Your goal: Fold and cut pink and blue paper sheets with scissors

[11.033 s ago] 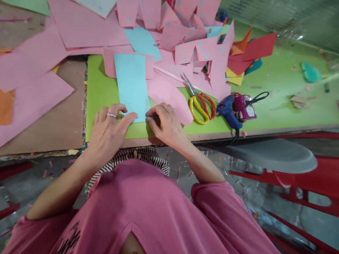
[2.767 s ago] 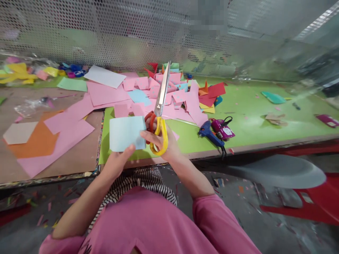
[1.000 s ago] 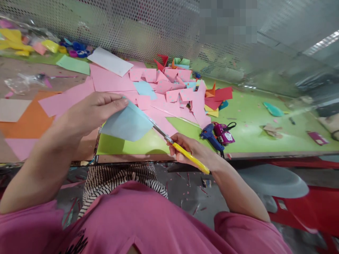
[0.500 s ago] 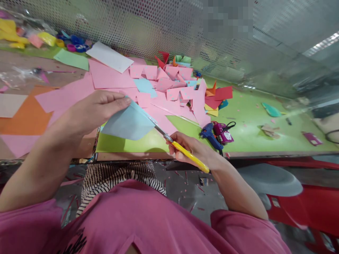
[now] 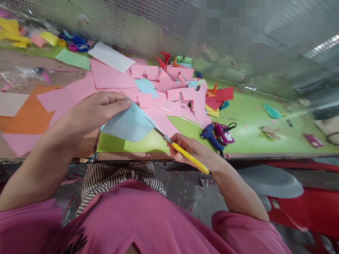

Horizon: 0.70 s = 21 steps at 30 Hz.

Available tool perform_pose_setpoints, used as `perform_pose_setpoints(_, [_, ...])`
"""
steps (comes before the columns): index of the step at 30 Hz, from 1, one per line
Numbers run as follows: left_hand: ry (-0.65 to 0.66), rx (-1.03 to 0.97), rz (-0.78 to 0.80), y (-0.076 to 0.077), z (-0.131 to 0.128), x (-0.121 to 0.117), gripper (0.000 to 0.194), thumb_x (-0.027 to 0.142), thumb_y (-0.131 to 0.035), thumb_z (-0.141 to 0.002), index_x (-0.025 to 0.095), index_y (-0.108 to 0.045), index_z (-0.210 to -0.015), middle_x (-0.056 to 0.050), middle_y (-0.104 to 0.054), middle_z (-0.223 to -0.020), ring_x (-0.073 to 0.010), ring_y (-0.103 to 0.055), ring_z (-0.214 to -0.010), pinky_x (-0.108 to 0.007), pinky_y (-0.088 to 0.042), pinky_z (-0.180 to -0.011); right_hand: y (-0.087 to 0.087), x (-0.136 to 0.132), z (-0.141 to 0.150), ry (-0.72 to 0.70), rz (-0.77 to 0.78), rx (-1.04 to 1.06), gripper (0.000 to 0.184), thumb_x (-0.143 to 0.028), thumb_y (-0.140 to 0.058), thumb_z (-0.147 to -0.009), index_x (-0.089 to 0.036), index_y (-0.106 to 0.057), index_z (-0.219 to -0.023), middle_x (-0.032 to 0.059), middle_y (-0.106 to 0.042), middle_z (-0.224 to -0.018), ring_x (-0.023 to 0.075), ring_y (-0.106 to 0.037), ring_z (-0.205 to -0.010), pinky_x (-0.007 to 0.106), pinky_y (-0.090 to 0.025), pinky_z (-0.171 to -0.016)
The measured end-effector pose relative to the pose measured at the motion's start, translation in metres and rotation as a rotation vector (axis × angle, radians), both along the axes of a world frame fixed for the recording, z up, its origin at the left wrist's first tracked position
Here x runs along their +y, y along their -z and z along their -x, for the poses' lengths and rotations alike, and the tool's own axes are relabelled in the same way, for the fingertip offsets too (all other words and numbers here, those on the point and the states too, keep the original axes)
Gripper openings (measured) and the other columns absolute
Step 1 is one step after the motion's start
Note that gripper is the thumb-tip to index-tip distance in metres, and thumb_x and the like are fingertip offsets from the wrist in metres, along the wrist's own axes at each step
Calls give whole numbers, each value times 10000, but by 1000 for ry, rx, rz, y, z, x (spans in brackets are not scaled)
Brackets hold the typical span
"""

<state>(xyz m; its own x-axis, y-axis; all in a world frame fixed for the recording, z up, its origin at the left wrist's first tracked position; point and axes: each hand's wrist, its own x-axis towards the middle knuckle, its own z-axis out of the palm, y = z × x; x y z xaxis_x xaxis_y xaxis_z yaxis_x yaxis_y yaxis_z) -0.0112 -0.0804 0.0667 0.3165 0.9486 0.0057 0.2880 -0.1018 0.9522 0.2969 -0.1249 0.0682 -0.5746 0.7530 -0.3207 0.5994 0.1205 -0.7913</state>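
Observation:
My left hand [image 5: 99, 109] pinches a folded light blue paper [image 5: 128, 125] by its upper corner and holds it above the green sheet [image 5: 148, 143] at the table's near edge. My right hand [image 5: 194, 153] grips the yellow-handled scissors [image 5: 180, 150]. Their blades run up-left along the paper's right edge and meet it near the top corner. Both hands are closed.
Pink sheets and dotted pink cut-outs [image 5: 169, 88] cover the table behind the hands, with red and orange scraps [image 5: 221, 95] to the right. A blue glue gun [image 5: 210, 135] and a magenta tool [image 5: 224, 132] lie right of my hand. A perforated metal screen [image 5: 148, 28] backs the table.
Eleven seconds ago both hands pressed the blue paper flat on the table. I have since lifted it and taken the scissors; over the last second the blades stay at the paper's edge, barely shifted.

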Motion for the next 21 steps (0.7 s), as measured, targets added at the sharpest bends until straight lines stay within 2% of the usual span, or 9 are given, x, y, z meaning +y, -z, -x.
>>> perform_pose_setpoints(9, [-17, 37, 34, 2, 0, 2, 306, 383, -553, -942, 154, -747, -879, -27, -720, -911, -136, -568, -782, -219, -441, -681, 1, -1, -2, 8, 26, -5, 676, -866, -568, -782, -210, -541, -943, -5, -610, -761, 115, -449, -636, 268, -327, -554])
perform_pose_setpoints(21, [-24, 35, 54, 1, -3, 1, 304, 363, -560, -945, 158, -748, -822, -19, -688, -809, -126, -553, -698, -227, -416, -627, 4, 1, -4, 33, 64, -9, 635, -830, -627, -773, -217, -532, -909, -22, -581, -729, 113, -430, -623, 272, -291, -559])
